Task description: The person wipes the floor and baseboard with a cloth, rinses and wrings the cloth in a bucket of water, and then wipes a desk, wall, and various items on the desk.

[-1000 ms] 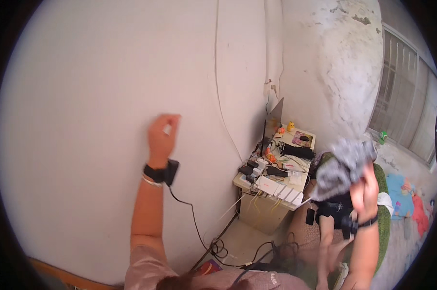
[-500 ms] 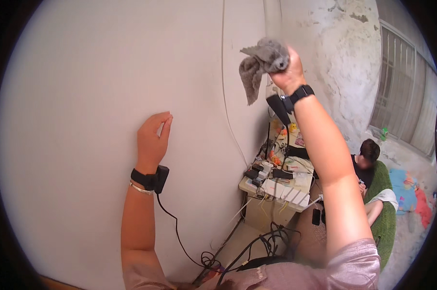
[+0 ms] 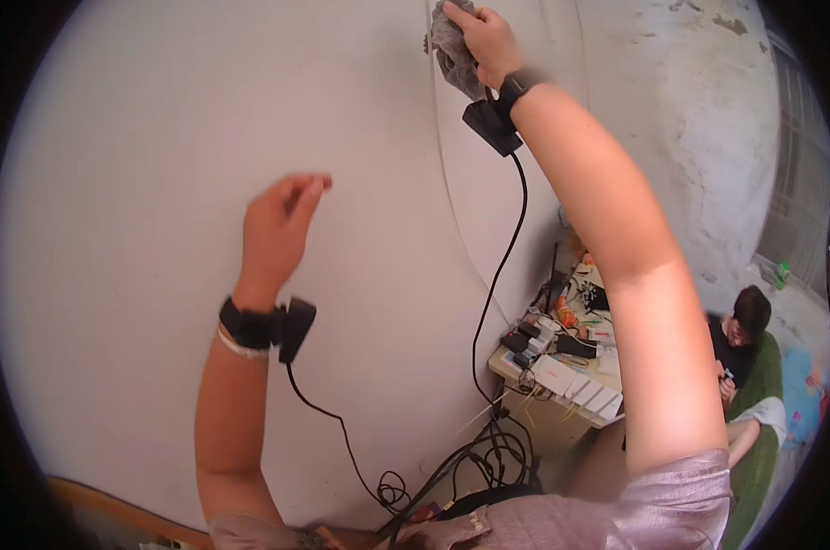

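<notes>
My right hand is raised high at the top of the view, its fingers closed round a crumpled grey cloth. The cloth is up against the white wall or very near it, beside a thin cable that runs down the wall. Farther left and lower, my left hand is in front of the same wall. Its fingers are bent, with the thumb tip close to the fingertips, and nothing shows in them. Whether it touches the wall I cannot tell.
A cluttered desk with white boxes and adapters stands at the right below my arm. Black cables lie coiled near my body, and cords trail from both wrist straps. Another person sits on a green seat at the far right.
My right hand has moved up and a little left with the cloth, toward the wall. My left hand has shifted slightly up and left. The desk now appears farther right and lower.
</notes>
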Tool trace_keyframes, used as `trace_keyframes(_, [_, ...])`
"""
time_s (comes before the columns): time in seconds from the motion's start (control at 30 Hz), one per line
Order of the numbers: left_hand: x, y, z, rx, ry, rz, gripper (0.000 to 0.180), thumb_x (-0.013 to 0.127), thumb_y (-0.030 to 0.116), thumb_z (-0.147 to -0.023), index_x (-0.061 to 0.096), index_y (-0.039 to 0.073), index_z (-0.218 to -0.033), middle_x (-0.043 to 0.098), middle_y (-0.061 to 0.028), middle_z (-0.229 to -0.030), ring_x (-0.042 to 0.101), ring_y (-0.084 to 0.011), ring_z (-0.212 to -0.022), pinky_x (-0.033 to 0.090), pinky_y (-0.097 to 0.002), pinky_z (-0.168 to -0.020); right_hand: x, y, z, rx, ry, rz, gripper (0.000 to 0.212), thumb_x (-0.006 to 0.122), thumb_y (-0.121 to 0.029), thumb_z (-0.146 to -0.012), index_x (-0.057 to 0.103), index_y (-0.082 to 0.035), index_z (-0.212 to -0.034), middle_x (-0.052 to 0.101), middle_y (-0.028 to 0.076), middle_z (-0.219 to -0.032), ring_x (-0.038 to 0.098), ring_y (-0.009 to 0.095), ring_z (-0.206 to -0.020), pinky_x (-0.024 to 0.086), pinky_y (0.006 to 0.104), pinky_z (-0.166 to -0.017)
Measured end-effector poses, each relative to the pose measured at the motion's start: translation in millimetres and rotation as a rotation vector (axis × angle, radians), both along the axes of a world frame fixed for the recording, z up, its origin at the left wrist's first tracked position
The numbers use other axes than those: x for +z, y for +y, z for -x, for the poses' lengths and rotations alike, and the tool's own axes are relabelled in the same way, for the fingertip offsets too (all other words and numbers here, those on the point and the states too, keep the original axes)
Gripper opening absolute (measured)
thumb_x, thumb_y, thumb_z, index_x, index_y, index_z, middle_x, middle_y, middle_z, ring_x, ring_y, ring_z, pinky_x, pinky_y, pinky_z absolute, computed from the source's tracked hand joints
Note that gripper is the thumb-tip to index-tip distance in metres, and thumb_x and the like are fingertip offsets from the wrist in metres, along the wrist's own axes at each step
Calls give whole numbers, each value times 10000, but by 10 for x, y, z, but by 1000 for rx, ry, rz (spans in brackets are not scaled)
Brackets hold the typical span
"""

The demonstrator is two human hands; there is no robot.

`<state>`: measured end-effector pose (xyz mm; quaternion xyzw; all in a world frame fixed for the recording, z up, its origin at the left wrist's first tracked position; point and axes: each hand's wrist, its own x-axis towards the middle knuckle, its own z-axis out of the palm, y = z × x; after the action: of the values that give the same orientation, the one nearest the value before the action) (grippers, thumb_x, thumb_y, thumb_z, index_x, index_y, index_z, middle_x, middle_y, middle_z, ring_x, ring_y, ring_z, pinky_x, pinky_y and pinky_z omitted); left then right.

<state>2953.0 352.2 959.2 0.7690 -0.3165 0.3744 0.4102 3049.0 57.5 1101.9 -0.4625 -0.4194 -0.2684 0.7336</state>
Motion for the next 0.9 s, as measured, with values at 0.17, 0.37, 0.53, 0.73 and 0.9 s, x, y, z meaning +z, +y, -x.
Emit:
trace_keyframes(0.17, [1081, -440, -511, -115, -227, -24, 314, 506, 231, -970, 634, -16, -1116, 691, -98, -1024, 623, -159, -963, 476, -286, -836, 147, 71, -191, -31, -3, 74, 239, 653, -195, -891, 465, -50, -921, 518, 28, -689, 526, 136, -555, 457, 302, -500])
trace_keyframes(0.37, [2040, -600, -1277, 343, -456, -409, 414, 555, 172, -882, 534, -25, -1246, 576, -191, -1241, 503, -274, -1220, 386, -348, -1047, 88, 302, -273, -493, -39, 69, 592, 744, -329, -812, 492, 57, -1183, 617, 166, -1023, 594, 227, -965, 521, 339, -767])
trace_keyframes(0.53, [2191, -922, -1162, 602, -781, -916, 628, 710, -47, -649, 524, -1, -1247, 582, -250, -1202, 532, -390, -1163, 431, -408, -1000, 65, 189, -134, -356, -18, 241, 489, 698, -336, -849, 573, 64, -1102, 647, 131, -964, 625, 194, -847, 514, 315, -712])
trace_keyframes(0.73, [2095, -1407, -1109, -32, 107, -67, 312, 627, 181, -844, 628, 25, -1114, 657, -138, -1093, 601, -291, -1064, 473, -362, -875, 117, 109, -433, -148, 63, 313, 329, 636, -259, -905, 643, 51, -1014, 672, 109, -873, 642, 197, -767, 516, 317, -678])
trace_keyframes(0.9, [2247, -1289, -1302, -20, 77, -187, 278, 592, 214, -864, 651, 44, -1076, 687, -77, -1003, 626, -264, -999, 501, -356, -820, 199, 121, -420, -67, -7, 374, 251, 591, -203, -937, 652, 38, -971, 678, 111, -895, 648, 197, -765, 522, 324, -672])
